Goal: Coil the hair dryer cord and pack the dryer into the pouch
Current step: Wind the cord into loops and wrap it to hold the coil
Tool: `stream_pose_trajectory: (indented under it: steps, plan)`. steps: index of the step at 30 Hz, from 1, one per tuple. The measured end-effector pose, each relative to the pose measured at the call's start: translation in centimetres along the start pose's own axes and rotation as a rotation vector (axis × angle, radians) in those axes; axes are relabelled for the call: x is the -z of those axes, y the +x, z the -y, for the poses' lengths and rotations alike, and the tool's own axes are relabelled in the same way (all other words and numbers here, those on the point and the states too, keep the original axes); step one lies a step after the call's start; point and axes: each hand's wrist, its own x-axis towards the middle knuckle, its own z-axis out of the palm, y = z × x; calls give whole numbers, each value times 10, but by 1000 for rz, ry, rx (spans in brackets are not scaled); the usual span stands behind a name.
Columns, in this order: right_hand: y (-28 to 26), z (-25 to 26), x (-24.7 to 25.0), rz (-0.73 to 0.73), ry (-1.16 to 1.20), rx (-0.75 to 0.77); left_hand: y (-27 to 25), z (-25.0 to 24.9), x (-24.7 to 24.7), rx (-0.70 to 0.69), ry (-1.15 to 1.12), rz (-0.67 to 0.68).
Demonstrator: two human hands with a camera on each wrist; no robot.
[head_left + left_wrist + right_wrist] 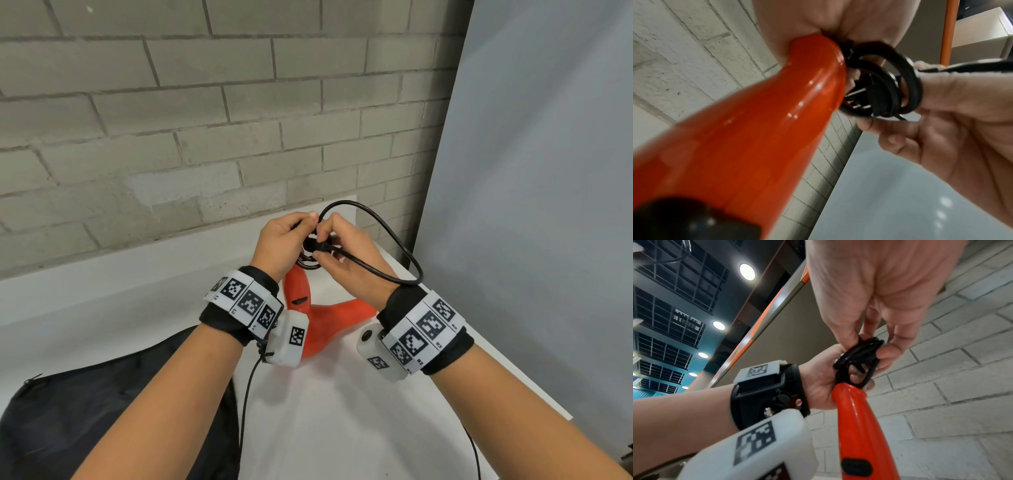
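An orange-red hair dryer [322, 318] hangs over the white table [342, 428], its handle pointing up towards my hands. My left hand [291, 236] grips the top of the handle [756, 129] together with the small coil of black cord [906, 91]. My right hand [329, 240] pinches the same coil [859, 356] from the other side, near the plug [877, 97]. One loose loop of cord [394, 240] arcs out to the right and over my right wrist. The black pouch [102, 411] lies flat at the lower left.
A grey brick wall [205, 120] stands close behind the table. A grey panel [548, 171] closes the right side, beyond the table's right edge [507, 363]. Thin black cables [245, 404] hang from the wrist cameras.
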Motion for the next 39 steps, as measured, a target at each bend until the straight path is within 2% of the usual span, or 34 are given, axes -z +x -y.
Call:
stream_pose_trajectory:
  steps: [4, 9, 12, 15, 18, 20, 24, 27, 31, 37, 39]
  plan:
    - [-2, 0, 6, 66, -60, -7, 0, -2, 2, 9, -8, 20]
    - [7, -2, 9, 185, -243, 137, -2, -4, -4, 1, -50, 37]
    - [7, -10, 0, 69, -300, 186, -2, -4, -7, 20, -69, 36]
    - [2, -16, -9, -106, -286, 208, -2, -4, -7, 36, -70, 40]
    - [-2, -16, -13, -206, -261, 207, -4, -4, -5, 35, -71, 65]
    - [-2, -15, -14, -245, -170, 143, -5, -4, -4, 19, -76, 84]
    - [-1, -9, -15, -221, 129, -186, -5, -4, -2, 14, -75, 106]
    - [2, -2, -12, -241, 158, -293, -5, -4, -1, 13, -61, 105]
    - [5, -3, -10, -274, 136, -339, -5, -4, -1, 21, -41, 80]
    - [9, -11, -9, -224, 206, -376, -7, -7, -4, 57, -72, 95]
    - [10, -14, -8, -205, 230, -385, -7, -10, 0, 89, -92, 139]
